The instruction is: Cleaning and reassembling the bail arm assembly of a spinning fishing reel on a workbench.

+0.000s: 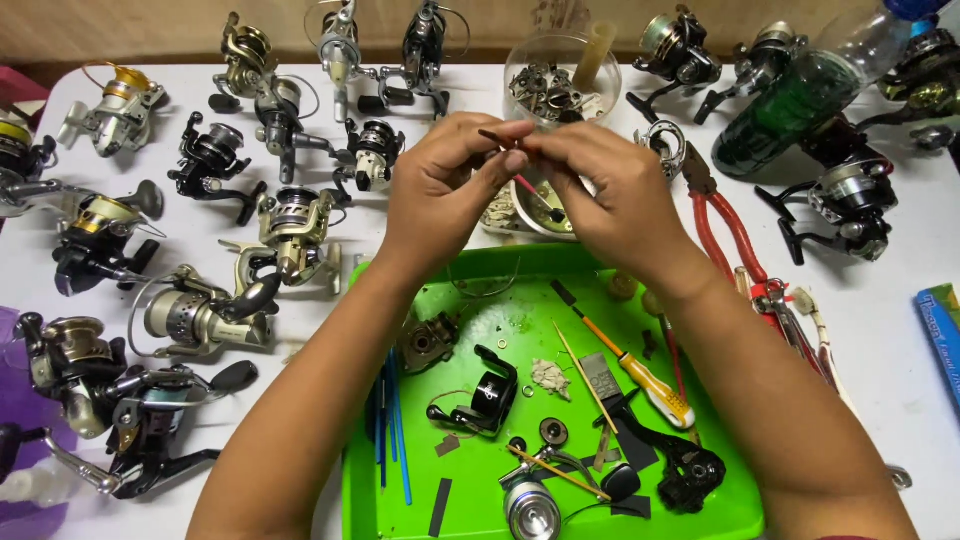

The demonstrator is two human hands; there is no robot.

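Both hands are raised together above the far edge of the bright green plastic tray [400, 500], fingertips meeting. The left hand [440, 190] pinches one end of a thin dark rod-like part [497, 137] between thumb and forefinger, and the right hand [610, 190] closes its fingertips on the same small piece from the other side, so the two hands touch at the tips. The part is too small to make out in detail; a slim pink stick [535, 192] shows just below the fingers, and I cannot tell whether either hand holds it. Directly behind the hands stands a clear round plastic tub [520, 70] filled with small metal parts, and under them sits a small white bowl [528, 215], mostly hidden. In the tray, below the wrists, lie a black reel body piece [490, 395], a yellow-handled screwdriver [655, 388] with an orange shaft, a silver metal spool [532, 508] at the near edge, a black reel frame [690, 470], thin wooden sticks and scraps of dark tape. Two blue rods [398, 430] lie along the tray's left side. Red-handled pliers [725, 225] rest on the white table [900, 330] just right of the right forearm. To the left the table is crowded with spinning fishing reels [200, 315] in silver, black and gold, lying on their sides, and more reels line the far edge. A green-tinted plastic bottle [790, 105] lies tilted at the far right among black reels.
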